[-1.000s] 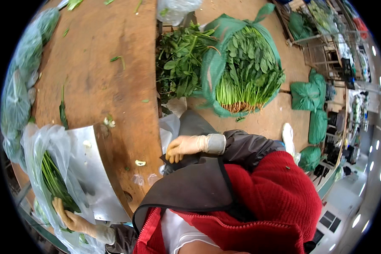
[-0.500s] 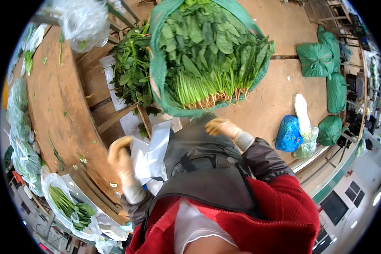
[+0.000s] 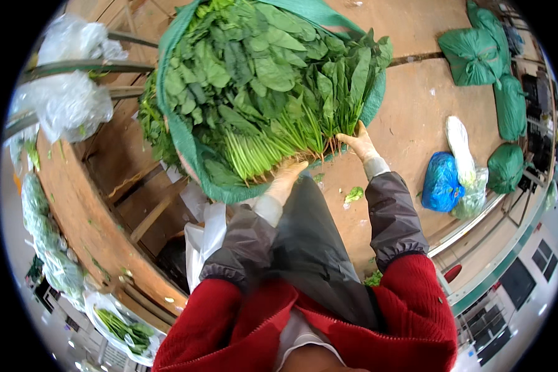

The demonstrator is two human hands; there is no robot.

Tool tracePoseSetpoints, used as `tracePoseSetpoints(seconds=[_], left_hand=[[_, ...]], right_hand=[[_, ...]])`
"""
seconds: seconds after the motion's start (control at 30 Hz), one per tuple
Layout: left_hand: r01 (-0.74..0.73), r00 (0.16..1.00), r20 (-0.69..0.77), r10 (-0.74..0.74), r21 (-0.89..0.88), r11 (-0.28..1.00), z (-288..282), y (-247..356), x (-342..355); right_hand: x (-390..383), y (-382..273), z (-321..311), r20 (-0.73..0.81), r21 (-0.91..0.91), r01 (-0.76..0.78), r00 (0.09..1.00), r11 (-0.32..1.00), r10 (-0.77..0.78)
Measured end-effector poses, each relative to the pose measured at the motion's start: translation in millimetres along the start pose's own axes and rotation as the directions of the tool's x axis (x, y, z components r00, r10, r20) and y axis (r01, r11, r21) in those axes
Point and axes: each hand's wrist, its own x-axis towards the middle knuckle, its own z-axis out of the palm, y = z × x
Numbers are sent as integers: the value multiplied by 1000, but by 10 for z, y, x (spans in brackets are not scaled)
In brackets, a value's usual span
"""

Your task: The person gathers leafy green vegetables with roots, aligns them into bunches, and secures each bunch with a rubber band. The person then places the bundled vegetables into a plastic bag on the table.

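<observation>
A large green woven sack stands before me with its mouth wide, full of leafy spinach. Pale stems and pinkish roots lie toward me. My left hand, in a pale glove, is against the root ends at the sack's near rim, thumb stretched out; its fingertips are partly hidden by roots. My right hand, gloved too, reaches to the roots at the right side of the spinach. Its thumb and forefinger are spread apart, touching the outer stems. Neither hand has closed round a bunch.
On the left runs a wooden table with bagged greens beyond it and clear plastic bags hanging above. More greens lie beside the sack. At right are tied green sacks and a blue bag on the brown floor.
Both hands have moved forward from near my lap to the spinach roots. My body has leaned in, so the sack looks nearer and larger. A white plastic sheet beside my left hand now lies behind my arm.
</observation>
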Motion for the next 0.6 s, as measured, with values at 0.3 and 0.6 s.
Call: tracePoseSetpoints(seconds=[0.3,0.6], left_hand=[[-197,954,75,291,-576,793,416,-140,258],[-221,975,-148,166,-579,785,848,207,293]], right_hand=[[-303,-323,691,-239,-603,180,889,777,-391],[-618,-34,608,-17,-499,458,844,736,-536]])
